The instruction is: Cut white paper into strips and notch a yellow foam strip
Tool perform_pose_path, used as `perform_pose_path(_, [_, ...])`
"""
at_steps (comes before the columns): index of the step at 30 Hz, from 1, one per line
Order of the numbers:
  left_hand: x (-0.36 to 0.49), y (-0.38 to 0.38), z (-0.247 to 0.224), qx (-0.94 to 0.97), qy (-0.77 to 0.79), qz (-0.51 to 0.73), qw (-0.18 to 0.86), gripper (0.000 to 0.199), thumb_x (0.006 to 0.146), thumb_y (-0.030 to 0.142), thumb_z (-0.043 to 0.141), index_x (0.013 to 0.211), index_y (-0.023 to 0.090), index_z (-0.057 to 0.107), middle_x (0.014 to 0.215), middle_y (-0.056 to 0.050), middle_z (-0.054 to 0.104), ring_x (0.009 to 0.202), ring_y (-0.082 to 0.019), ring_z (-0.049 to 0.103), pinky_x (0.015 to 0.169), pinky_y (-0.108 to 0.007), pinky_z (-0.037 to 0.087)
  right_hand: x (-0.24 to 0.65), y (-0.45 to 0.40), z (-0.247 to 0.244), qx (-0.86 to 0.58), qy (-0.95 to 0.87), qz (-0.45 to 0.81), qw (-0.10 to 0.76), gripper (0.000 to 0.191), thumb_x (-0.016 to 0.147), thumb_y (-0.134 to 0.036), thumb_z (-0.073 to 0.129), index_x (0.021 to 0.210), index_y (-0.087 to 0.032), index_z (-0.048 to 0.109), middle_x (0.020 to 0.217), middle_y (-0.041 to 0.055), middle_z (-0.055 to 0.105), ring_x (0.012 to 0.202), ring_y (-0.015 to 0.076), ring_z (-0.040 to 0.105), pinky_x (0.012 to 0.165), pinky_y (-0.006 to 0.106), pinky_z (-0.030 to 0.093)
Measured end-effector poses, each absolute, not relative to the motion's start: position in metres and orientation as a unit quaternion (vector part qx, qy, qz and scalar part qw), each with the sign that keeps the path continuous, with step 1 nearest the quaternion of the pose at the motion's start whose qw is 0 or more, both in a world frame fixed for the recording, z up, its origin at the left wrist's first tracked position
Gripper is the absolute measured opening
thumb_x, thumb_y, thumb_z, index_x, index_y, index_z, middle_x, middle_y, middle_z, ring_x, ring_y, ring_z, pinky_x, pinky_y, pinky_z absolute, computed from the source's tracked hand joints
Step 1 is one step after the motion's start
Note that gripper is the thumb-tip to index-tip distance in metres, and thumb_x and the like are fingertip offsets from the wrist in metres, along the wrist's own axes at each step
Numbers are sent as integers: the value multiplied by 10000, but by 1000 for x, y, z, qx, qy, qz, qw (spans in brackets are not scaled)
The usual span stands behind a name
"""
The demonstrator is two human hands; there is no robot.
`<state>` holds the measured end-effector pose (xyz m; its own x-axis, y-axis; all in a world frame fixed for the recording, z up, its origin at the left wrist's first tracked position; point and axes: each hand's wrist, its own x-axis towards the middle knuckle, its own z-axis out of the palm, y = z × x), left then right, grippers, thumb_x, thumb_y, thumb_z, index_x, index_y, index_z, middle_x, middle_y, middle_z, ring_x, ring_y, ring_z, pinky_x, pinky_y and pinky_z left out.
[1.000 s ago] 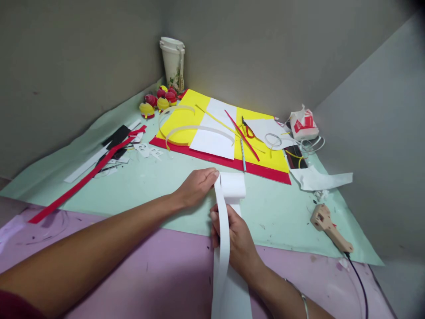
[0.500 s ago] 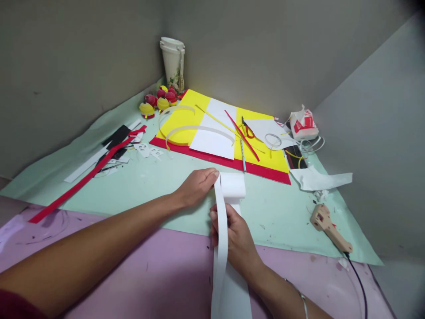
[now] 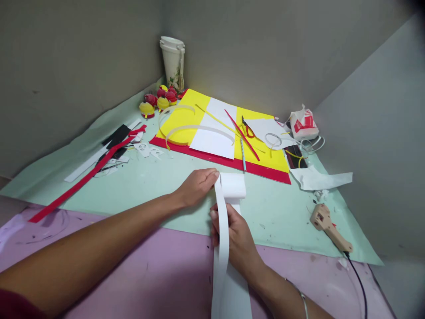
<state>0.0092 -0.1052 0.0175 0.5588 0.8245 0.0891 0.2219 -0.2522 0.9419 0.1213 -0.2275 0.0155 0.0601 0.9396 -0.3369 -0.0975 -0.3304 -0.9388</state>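
Observation:
My left hand [image 3: 200,186] pinches the far end of a long narrow white strip [image 3: 223,239] between thumb and fingers. The strip runs toward me and down past the bottom of the view. Beside that end lies a curled part of a wide white sheet [image 3: 233,185], whose flat part stretches toward me below my right hand. My right hand [image 3: 234,235] is closed, partly behind the strip; what its fingers hold is hidden by the strip.
Yellow, white and red sheets [image 3: 217,141] lie behind my hands, with pliers [image 3: 249,131] and a pen. A glue gun [image 3: 330,228] rests at right. Red strips [image 3: 83,181] and scraps lie left. A white cup [image 3: 173,64] stands at the back.
The hanging part of the narrow strip has shifted slightly to the right. My hands hold nearly the same places.

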Motion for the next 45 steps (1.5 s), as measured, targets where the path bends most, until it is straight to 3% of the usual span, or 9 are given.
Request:
perform_pose_path(14, [10,-107,19,717,367,304,508,351,919,393,345,622,207,333,590,38,341,571,-129,338,564,-281,294,121,-228,17,-559,-367,581,464,166,841,-385,621,906,-233,612,578,-73,387,457,100,367,409,223,370])
perform_pose_path(20, [10,-107,20,719,365,304,507,354,917,387,345,613,206,339,579,37,352,572,-131,339,567,-283,296,119,-227,21,-543,-349,595,480,161,761,-317,694,778,-222,565,597,-79,391,466,76,318,414,208,289])
perform_pose_path(30, [10,-107,19,728,362,297,501,351,918,384,345,615,205,337,582,40,342,566,-129,339,565,-279,290,120,-227,18,-551,-341,588,484,73,780,-222,620,851,-224,605,605,-69,457,480,90,394,432,206,353])
perform_pose_path(45, [9,-107,18,726,355,295,509,346,921,376,352,621,204,341,599,38,339,577,-127,337,570,-282,290,121,-228,17,-538,-357,589,486,36,823,-228,606,850,-226,582,601,-74,411,491,85,350,420,195,321])
